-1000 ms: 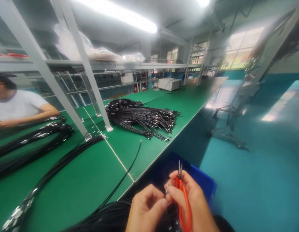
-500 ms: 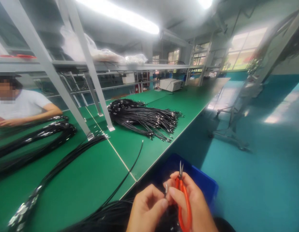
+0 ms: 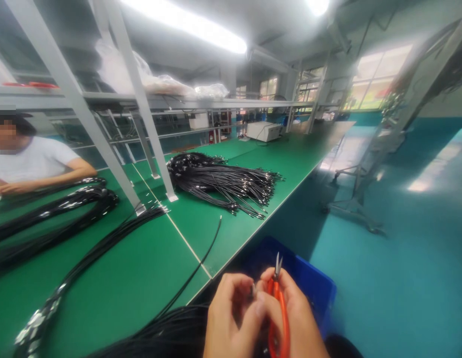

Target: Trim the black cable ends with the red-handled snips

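No words, numbers or signs could be read. None could be made out on the orange scissors in the right hand, on the blue bin just past that hand, or on the white box far ahead of it.

2 front posts obstruct; gap between.

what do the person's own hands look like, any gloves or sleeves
Both the left hand and right hand are bare: no glove, ring or bracelet shows. No sleeve is in view, and blur hides finer nail detail.
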Tool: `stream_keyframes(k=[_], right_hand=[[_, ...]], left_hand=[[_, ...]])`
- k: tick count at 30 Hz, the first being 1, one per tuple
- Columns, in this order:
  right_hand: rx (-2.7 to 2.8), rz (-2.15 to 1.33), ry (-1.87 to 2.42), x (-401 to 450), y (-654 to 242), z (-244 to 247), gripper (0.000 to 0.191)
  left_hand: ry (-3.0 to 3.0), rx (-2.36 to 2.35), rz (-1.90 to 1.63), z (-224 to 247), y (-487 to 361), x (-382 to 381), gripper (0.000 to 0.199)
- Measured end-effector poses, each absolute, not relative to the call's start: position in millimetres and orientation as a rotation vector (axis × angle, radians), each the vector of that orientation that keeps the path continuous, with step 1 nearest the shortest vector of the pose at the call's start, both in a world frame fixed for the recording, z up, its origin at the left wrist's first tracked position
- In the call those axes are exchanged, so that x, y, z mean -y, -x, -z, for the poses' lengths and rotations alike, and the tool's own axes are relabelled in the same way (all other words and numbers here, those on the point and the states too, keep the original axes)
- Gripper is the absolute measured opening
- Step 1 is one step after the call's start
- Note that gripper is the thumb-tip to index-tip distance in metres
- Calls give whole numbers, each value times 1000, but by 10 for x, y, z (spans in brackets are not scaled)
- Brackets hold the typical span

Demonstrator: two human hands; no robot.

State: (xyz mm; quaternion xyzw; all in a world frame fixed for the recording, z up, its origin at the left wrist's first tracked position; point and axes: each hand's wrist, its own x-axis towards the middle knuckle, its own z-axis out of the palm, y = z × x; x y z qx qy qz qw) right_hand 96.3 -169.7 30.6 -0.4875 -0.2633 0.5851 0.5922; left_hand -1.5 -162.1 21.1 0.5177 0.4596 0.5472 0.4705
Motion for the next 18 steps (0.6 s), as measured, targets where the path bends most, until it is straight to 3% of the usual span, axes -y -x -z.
stream_keyframes(k=[4,9,18], right_hand=[[652,-1343,1093,1687,-953,-334,26],[552,-1471,962,1631,-994,-308,27],[444,-1553,875,1659,-1028,-330,26]], left_hand=[[-1447,-1307,-1342,-254,22,1581,20],[-1168,-882,-1105,-232,153,1449,22],[-822,-706,-1165,-271,65,1404,31]])
